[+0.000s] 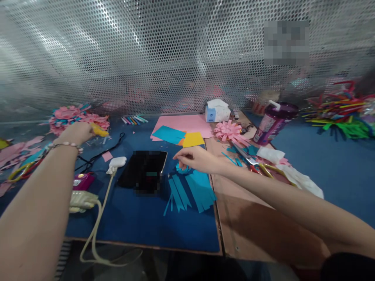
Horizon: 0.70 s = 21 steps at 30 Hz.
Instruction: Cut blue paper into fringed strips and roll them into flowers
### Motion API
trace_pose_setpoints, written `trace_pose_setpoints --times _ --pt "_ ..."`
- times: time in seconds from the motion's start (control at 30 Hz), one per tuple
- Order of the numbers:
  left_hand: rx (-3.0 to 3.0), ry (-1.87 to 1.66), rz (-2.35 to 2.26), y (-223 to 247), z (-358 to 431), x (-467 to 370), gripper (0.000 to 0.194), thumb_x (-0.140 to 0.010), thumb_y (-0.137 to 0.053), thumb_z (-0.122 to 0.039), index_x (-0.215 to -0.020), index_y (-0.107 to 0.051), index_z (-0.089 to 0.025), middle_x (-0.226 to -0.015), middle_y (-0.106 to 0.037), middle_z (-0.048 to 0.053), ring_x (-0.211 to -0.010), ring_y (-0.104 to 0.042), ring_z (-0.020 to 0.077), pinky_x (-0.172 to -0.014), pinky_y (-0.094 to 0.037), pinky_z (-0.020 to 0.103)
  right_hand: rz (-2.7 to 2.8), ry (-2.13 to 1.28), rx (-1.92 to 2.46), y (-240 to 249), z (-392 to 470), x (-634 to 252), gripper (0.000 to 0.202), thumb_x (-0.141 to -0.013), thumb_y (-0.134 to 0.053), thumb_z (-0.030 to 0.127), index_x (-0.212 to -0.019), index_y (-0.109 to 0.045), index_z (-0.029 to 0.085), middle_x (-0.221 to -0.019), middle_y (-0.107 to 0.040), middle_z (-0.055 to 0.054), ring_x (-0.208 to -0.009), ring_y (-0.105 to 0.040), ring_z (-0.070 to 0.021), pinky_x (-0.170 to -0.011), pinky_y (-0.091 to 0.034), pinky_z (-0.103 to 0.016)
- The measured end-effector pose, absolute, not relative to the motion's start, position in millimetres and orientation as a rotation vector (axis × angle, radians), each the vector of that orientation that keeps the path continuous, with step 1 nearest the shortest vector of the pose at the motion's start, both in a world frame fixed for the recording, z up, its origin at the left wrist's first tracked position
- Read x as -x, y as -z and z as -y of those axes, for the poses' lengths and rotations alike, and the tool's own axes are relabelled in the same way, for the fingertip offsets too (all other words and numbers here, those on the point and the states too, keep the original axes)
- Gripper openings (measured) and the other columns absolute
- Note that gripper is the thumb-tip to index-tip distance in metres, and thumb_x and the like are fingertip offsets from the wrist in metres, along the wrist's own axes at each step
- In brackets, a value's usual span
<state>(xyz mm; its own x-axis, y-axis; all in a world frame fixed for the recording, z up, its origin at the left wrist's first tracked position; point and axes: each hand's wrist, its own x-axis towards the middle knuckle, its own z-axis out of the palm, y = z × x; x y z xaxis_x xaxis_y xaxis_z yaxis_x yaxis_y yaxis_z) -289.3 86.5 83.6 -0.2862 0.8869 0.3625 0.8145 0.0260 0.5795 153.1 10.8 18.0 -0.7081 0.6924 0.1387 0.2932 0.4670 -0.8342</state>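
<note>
My left hand [76,133], a beaded bracelet at its wrist, reaches to the far left. Its fingers are closed on a yellow object with a pale tip [100,130], whose exact kind I cannot make out. Just beyond that hand lies a heap of pink and blue paper flowers [68,115]. My right hand [195,158] is over the middle of the table, fingers curled around a small curled blue paper piece [182,169], partly hidden beneath them. Nearer to me lie fringed blue paper strips [200,191]. Behind the hand are a yellow paper sheet [193,139] and a blue sheet [168,134].
A black phone [143,169] and a white charger [117,162] with its cable lie between my arms. Scissors [268,169], a pink paper flower [229,132], a purple cup [275,123] and a tissue box [217,111] stand or lie rightward. A perforated metal panel [170,50] closes the back.
</note>
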Motion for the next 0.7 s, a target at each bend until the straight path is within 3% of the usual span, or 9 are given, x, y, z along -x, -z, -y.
trace_pose_setpoints --times 0.1,0.2,0.27,0.37,0.43,0.53,0.7 --pt "-1.939 -1.068 -2.217 -84.0 -101.1 264.7 0.024 -0.060 -0.078 -0.010 -0.047 -0.059 -0.019 -0.035 -0.033 -0.010 -0.044 -0.025 0.0104 -0.052 -0.021 0.019 2.351 -0.925 0.796 -17.5 -9.6 -153.3 0.027 -0.094 -0.039 0.026 -0.100 -0.064 0.016 -0.081 -0.069 -0.003 -0.069 -0.063 -0.0106 -0.061 -0.048 -0.022" --pt "-1.982 -1.136 -2.239 -79.2 -109.2 227.5 0.007 -0.066 -0.077 -0.021 -0.066 -0.071 -0.018 -0.045 -0.047 -0.010 -0.052 -0.039 0.0090 -0.059 -0.028 0.019 2.480 -0.471 0.763 -13.5 -17.4 -149.5 0.026 -0.092 -0.041 0.022 -0.099 -0.066 0.016 -0.096 -0.069 -0.007 -0.085 -0.063 -0.0162 -0.075 -0.047 -0.029" --pt "-1.991 -1.191 -2.205 -72.5 -109.3 195.7 0.020 -0.070 -0.074 -0.033 -0.083 -0.074 -0.017 -0.057 -0.059 -0.008 -0.060 -0.049 0.0092 -0.062 -0.034 0.019 2.494 -0.395 0.731 -9.5 -29.4 -142.1 0.027 -0.093 -0.041 0.020 -0.101 -0.066 0.014 -0.103 -0.068 -0.010 -0.094 -0.061 -0.0191 -0.082 -0.046 -0.033" --pt "-1.918 -1.383 -1.987 -59.1 -102.0 142.3 0.031 -0.069 -0.072 -0.039 -0.089 -0.075 -0.015 -0.067 -0.069 -0.002 -0.060 -0.055 0.0116 -0.057 -0.038 0.022 2.220 -0.741 0.750 -4.7 -54.0 -123.3 0.028 -0.093 -0.041 0.018 -0.108 -0.063 0.014 -0.103 -0.068 -0.009 -0.093 -0.061 -0.0169 -0.085 -0.047 -0.032" --pt "-1.848 -1.472 -1.809 -50.3 -93.8 108.9 0.028 -0.069 -0.072 -0.038 -0.085 -0.076 -0.016 -0.069 -0.071 0.001 -0.061 -0.057 0.0133 -0.055 -0.040 0.023 1.879 -1.142 0.752 -3.3 -69.7 -109.1 0.030 -0.096 -0.037 0.025 -0.112 -0.060 0.015 -0.105 -0.066 -0.010 -0.088 -0.063 -0.0151 -0.077 -0.051 -0.029" --pt "-1.831 -1.469 -1.566 -42.0 -80.2 71.2 0.023 -0.068 -0.073 -0.034 -0.081 -0.077 -0.016 -0.074 -0.073 0.004 -0.067 -0.062 0.0153 -0.061 -0.045 0.024 1.424 -1.621 0.629 -3.6 -83.6 -94.1 0.032 -0.097 -0.038 0.037 -0.107 -0.057 0.014 -0.108 -0.065 -0.011 -0.090 -0.063 -0.0154 -0.079 -0.053 -0.030" --pt "-1.647 -1.415 -1.283 -41.2 -64.9 47.0 0.030 -0.067 -0.075 -0.037 -0.087 -0.076 -0.015 -0.084 -0.074 0.008 -0.073 -0.064 0.0172 -0.069 -0.049 0.027 1.147 -1.877 0.389 -4.6 -82.7 -91.9 0.030 -0.096 -0.041 0.044 -0.100 -0.057 0.019 -0.098 -0.067 -0.006 -0.089 -0.062 -0.0145 -0.080 -0.052 -0.029"
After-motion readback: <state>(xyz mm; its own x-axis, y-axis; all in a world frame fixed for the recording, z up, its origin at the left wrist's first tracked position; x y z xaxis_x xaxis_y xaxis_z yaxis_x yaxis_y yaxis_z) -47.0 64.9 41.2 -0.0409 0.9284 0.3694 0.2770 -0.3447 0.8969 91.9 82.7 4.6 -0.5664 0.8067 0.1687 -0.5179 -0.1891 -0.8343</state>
